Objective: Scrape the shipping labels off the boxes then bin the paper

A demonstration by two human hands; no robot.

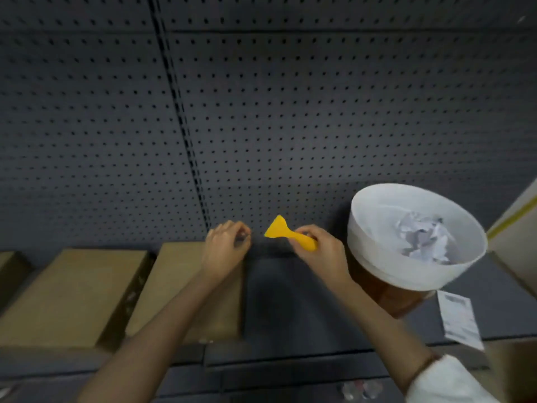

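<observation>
My right hand (315, 245) grips the handle of a yellow plastic scraper (283, 231), its wide blade pointing up and left in the air. My left hand (228, 242) hovers just left of the blade, fingers curled together above the far end of a brown cardboard box (174, 286); whether they pinch a scrap of paper is too blurred to tell. A second bare box (75, 292) lies to its left. At the right stands a white bin (377, 266) holding crumpled white paper (421, 239). A white shipping label (460, 318) shows at the lower right, below the bin.
Everything sits on a dark shelf (290, 303) backed by a grey pegboard wall (261, 112). Another box edge (8, 269) shows at the far left, and a pale box with yellow tape (514, 225) stands at the far right. Small clear items (360, 391) lie below the shelf edge.
</observation>
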